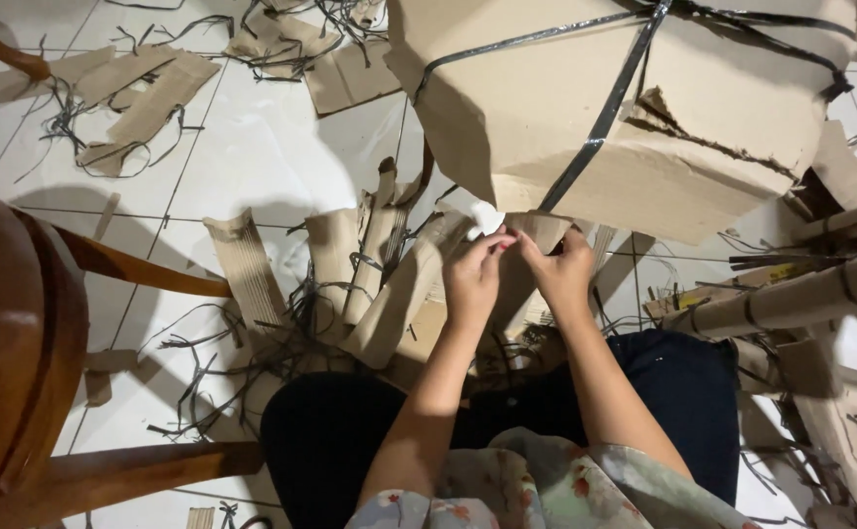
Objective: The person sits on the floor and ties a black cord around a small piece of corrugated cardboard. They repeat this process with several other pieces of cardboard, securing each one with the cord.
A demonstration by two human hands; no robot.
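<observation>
Pinching at the bottom edge of a big cardboard box (644,108), both hands are working close together just below it. The left hand (472,277) is closing its fingertips on a small white scrap (485,216), paper or tape, I cannot tell which, right where the black plastic strap (600,122) is running down to the box's lower edge. The right hand (563,269) is gripping a loose cardboard flap (546,231) beside it, seemingly to keep the edge steady while the other hand is picking. The box is tilting above the hands, leaning toward the person's knees, which is bringing that strapped edge within reach. Left of the hands, torn cardboard strips (350,264) and cut black strap pieces (203,362) are lying scattered on the white tiled floor (252,147). Further left, a wooden chair (17,333) is standing.
</observation>
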